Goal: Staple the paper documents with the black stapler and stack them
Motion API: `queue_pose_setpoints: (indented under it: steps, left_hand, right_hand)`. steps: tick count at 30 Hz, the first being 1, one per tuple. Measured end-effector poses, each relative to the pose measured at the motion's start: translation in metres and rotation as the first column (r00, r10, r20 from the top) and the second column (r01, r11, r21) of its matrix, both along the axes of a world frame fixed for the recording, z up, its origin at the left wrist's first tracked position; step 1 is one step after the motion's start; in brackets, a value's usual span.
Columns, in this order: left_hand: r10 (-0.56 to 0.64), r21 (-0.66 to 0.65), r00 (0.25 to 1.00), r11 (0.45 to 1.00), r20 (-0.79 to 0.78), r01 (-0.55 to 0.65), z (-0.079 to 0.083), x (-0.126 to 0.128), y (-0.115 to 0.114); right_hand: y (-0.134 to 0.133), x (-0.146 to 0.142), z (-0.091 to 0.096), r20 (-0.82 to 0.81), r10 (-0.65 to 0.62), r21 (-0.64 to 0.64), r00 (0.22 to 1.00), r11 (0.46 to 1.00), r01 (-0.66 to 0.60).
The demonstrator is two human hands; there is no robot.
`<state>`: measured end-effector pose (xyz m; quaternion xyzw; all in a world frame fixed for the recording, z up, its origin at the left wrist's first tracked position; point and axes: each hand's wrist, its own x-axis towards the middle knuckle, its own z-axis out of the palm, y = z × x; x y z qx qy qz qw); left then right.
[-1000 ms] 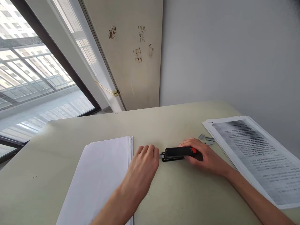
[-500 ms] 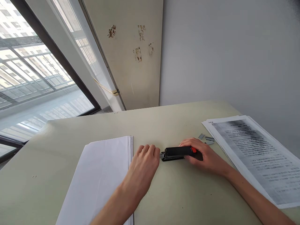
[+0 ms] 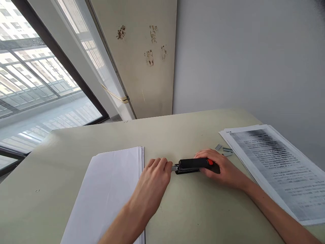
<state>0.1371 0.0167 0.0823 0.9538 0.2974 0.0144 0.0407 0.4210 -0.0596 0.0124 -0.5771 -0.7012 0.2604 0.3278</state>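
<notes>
A black stapler with a red button lies sideways on the table, its front end towards the left. My right hand is closed around its rear, thumb on the near side and fingers over the far side. A metal staple tray sticks out of the stapler's front. My left hand is closed on the outer end of this tray, its fingertips hidden under the back of the hand. Just beyond my right hand lie several strips of staples.
On the left, a stack of blank white paper lies partly under my left forearm. A stack of printed sheets lies on the right. The table meets a grey wall at right and a window at left.
My left hand has moved slightly left, and a little more of the metal tray shows between it and the stapler. My right hand and the stapler have stayed nearly still.
</notes>
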Motion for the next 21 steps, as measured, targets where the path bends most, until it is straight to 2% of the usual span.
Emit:
queue_pose_setpoints:
  steps: [5, 21]
  left_hand:
    - [0.007, 0.013, 0.999, 1.000, 0.040, -0.008, -0.0014, -0.0054, 0.0008]
    - [-0.006, 0.008, 1.000, 1.000, -0.009, 0.006, -0.0023, -0.0012, 0.0033]
  right_hand:
    - [0.0014, 0.0000, -0.0010, -0.004, 0.009, 0.009, 1.000, 1.000, -0.009]
    - [0.0017, -0.0002, 0.0008, 0.020, 0.001, 0.021, 1.000, 1.000, -0.001]
